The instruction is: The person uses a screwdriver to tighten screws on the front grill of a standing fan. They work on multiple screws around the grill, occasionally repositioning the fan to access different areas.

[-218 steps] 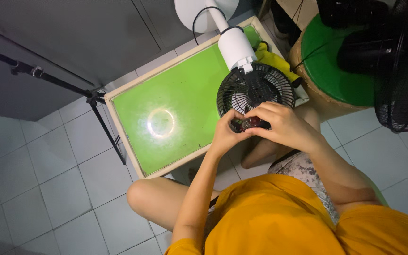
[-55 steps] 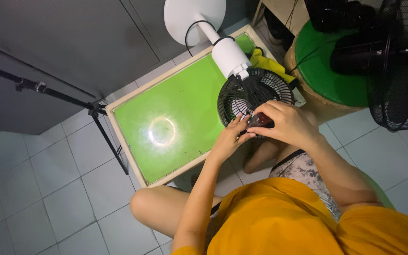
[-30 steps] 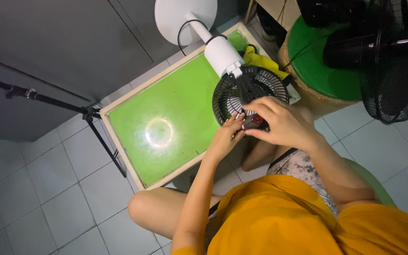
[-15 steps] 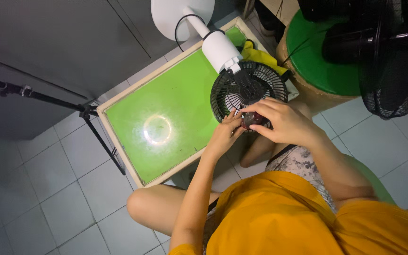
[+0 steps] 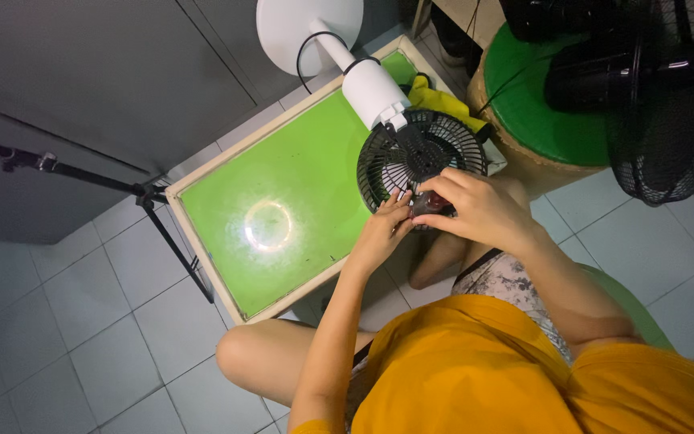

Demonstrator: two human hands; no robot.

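A small fan with a white body (image 5: 373,87) and a round black grille (image 5: 418,157) lies on a low green-topped table (image 5: 283,185). My left hand (image 5: 381,231) touches the grille's near rim with its fingertips. My right hand (image 5: 475,210) is closed on a small dark tool (image 5: 427,202) pressed against the grille's lower edge. Both hands meet at that spot. The tool's tip is hidden by my fingers.
The fan's white round base (image 5: 308,26) stands at the table's far edge, with a yellow cloth (image 5: 442,101) beside the grille. A green-topped stool (image 5: 556,112) and a large black fan (image 5: 668,88) are at the right. A black tripod leg (image 5: 166,233) stands left, on white floor tiles.
My hands have stayed together at the grille's lower rim with only small finger shifts. The view has drifted slightly as my head moved.
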